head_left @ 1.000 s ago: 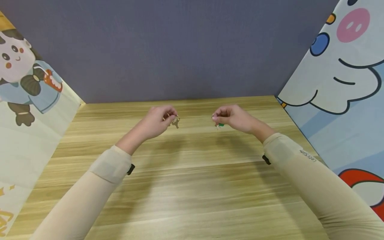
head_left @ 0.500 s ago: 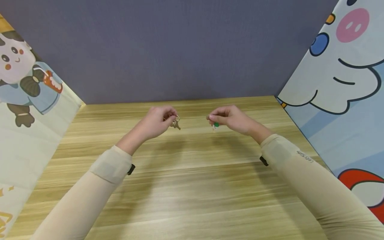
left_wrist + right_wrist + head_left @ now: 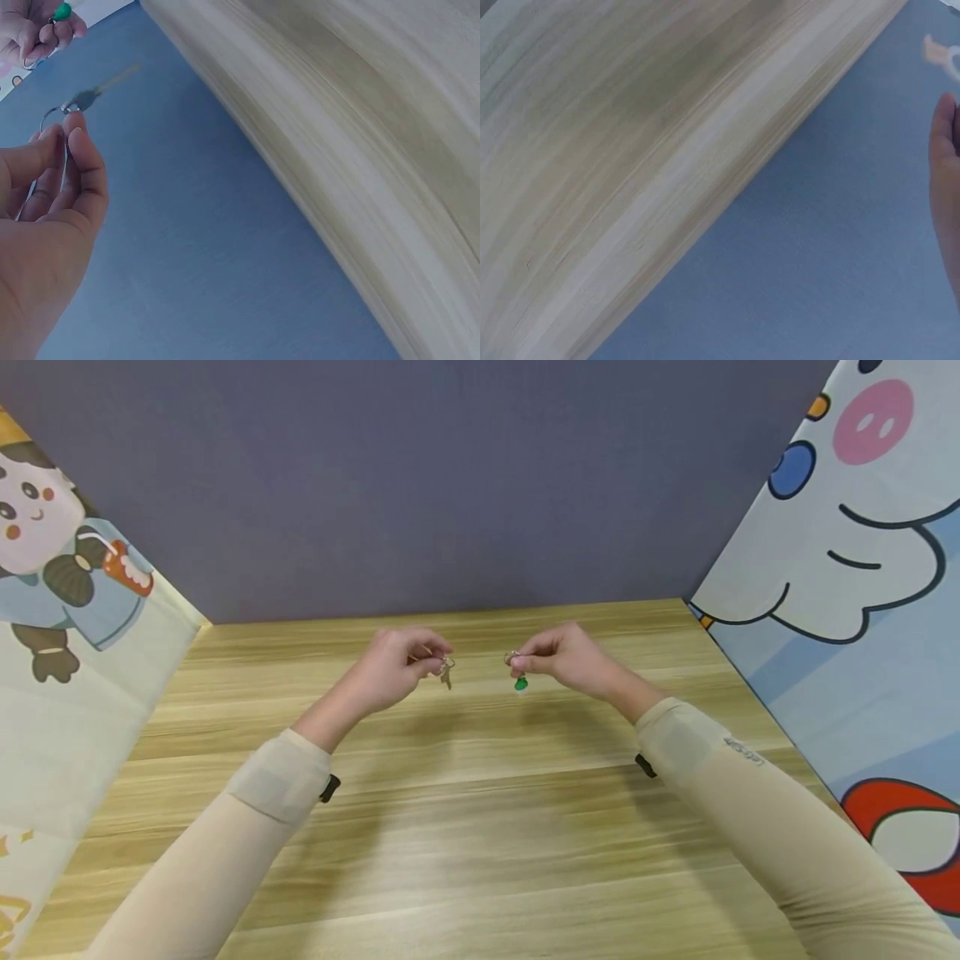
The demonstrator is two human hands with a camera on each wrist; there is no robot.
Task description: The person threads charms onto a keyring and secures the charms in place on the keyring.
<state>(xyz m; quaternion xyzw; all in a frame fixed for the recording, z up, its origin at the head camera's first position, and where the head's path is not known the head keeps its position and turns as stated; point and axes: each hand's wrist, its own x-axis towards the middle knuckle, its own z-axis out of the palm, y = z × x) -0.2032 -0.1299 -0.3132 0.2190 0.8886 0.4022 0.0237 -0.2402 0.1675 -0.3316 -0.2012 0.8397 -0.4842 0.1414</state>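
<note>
In the head view my left hand [image 3: 382, 672] pinches a metal key ring with a key [image 3: 447, 678] dangling from it. The left wrist view shows the thin ring [image 3: 45, 120] between thumb and fingers, the key [image 3: 84, 99] sticking out past the fingertips. Opposite, my right hand [image 3: 570, 662] pinches a keychain by its small ring [image 3: 509, 657], and a green charm [image 3: 521, 683] with a pale lower part hangs below. A short gap separates the two hands above the table. Only the edge of my right hand [image 3: 945, 187] enters the right wrist view.
Both hands are over the far part of a wood-grain table [image 3: 480, 827]. Behind it rises a grey-blue panel [image 3: 450, 485]. Cartoon-printed panels stand at the left [image 3: 75, 693] and right [image 3: 810, 635].
My right hand has moved left with the keychain, narrowing the gap to my left hand. The green charm now hangs clear below the fingers. My left hand has barely shifted.
</note>
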